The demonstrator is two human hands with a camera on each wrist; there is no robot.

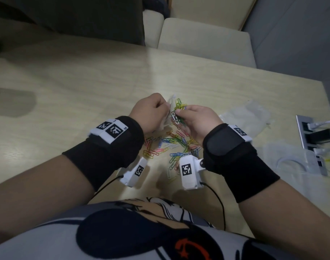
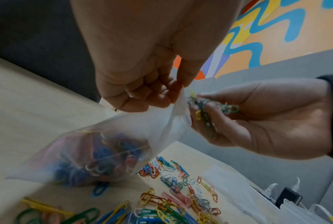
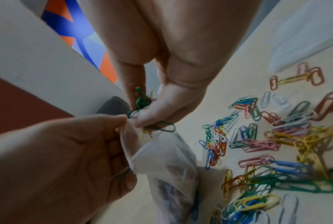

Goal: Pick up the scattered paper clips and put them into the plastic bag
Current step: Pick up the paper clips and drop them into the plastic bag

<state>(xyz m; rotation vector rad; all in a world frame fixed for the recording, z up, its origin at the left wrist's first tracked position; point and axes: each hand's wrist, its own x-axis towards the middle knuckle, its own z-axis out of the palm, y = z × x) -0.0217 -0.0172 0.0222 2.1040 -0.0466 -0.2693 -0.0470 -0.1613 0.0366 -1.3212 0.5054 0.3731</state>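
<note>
My left hand pinches the top edge of a clear plastic bag, which hangs above the table with several coloured paper clips inside. My right hand holds a bunch of paper clips right at the bag's mouth; in the right wrist view the bunch, mostly green and yellow, touches the bag's rim. Many loose coloured clips lie scattered on the pale wooden table under both hands; the wrist views show them too, as loose clips and loose clips.
Another clear plastic bag lies flat on the table to the right. A metal socket panel with plugs and white cables sits at the right edge. Beige chairs stand beyond the far table edge.
</note>
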